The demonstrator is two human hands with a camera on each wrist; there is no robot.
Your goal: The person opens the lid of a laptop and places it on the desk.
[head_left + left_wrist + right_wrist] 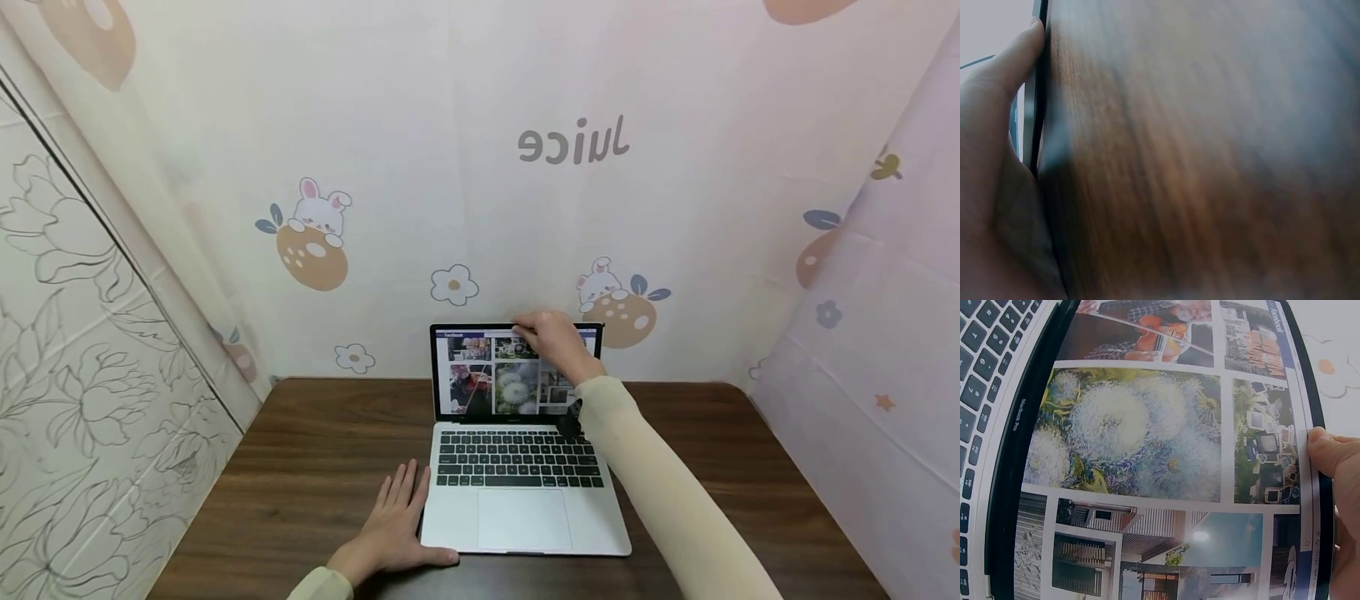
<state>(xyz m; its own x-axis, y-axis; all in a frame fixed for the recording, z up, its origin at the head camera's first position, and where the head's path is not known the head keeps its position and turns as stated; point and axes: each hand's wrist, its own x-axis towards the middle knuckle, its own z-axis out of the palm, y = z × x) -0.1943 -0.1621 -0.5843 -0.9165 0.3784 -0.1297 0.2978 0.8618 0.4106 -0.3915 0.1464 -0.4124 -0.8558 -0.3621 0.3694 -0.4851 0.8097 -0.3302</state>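
Observation:
A silver laptop (450, 521) lies unfolded on a wooden table, its screen (516, 387) upright and lit with a page of photos. My right hand (555, 340) grips the screen's top edge, right of its middle. In the right wrist view the thumb (1324, 449) presses on the front of the bezel while the other fingers go behind the lid, mostly hidden. My left hand (393, 529) rests flat at the laptop's left side with straight fingers. Its thumb (1013, 59) reaches along the laptop's front left corner.
The brown wooden table (322, 442) extends to both sides of the laptop. Close behind the screen hangs a pale curtain (405, 208) printed with rabbits and flowers. Another printed cloth (892, 350) hangs on the right, and a flower-patterned panel (90, 358) stands on the left.

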